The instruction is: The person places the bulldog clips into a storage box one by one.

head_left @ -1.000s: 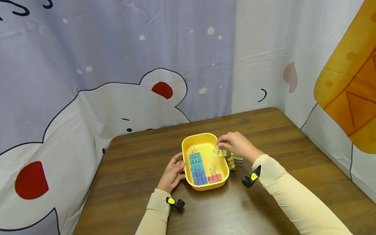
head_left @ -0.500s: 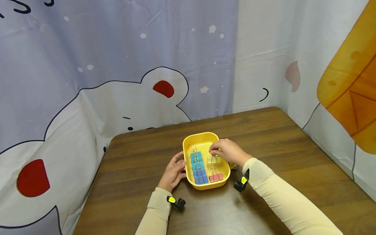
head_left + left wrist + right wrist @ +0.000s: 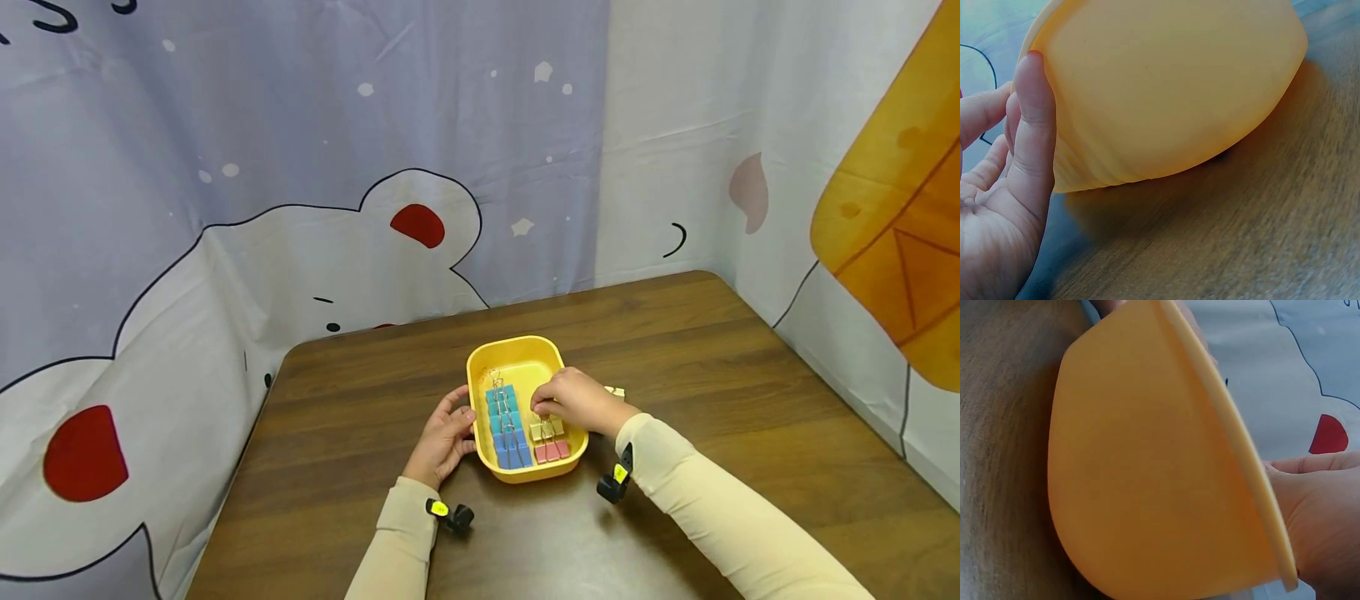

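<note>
A yellow plastic tray (image 3: 517,350) sits on the table with binder clips in it. Along its left side runs a row of teal clips (image 3: 501,400) and blue clips (image 3: 512,450). A pink binder clip (image 3: 552,452) lies at its near right. My right hand (image 3: 581,402) reaches over the right rim and pinches the wire handles of a pale yellow binder clip (image 3: 546,430), just behind the pink one. My left hand (image 3: 442,437) rests against the tray's left outer wall, its thumb (image 3: 1034,119) along the wall below the rim.
Another pale yellow clip (image 3: 615,392) shows on the table right of the tray, partly hidden by my right hand. The wooden table (image 3: 360,400) meets a printed curtain (image 3: 300,275) at the back.
My right hand has carried the pale yellow binder clip from the tray's right rim inward, then toward the near side beside the pink clip. My left hand has stayed at the tray.
</note>
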Tool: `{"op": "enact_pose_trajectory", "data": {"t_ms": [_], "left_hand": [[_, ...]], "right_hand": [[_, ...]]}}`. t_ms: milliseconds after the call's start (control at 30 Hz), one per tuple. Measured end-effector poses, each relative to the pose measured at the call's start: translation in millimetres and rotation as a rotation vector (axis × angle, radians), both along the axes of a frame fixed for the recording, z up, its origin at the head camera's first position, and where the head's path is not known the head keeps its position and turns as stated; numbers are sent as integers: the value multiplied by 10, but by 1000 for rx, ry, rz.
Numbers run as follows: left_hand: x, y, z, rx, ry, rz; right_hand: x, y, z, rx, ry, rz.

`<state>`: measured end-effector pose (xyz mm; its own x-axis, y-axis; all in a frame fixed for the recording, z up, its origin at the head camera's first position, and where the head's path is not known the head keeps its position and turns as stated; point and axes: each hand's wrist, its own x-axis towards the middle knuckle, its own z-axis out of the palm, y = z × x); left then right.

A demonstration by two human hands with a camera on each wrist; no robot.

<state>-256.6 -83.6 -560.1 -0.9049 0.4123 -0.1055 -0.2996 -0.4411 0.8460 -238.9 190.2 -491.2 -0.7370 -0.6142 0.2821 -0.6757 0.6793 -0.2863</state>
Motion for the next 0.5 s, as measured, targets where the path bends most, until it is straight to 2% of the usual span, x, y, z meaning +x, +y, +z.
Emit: {"op": "enact_pose_trajectory", "data": {"t_ms": [500], "left_hand": [[7,2,-10,-12,34,-4]], "right_hand": [[38,-31,-30,61,-39,-32]]}}
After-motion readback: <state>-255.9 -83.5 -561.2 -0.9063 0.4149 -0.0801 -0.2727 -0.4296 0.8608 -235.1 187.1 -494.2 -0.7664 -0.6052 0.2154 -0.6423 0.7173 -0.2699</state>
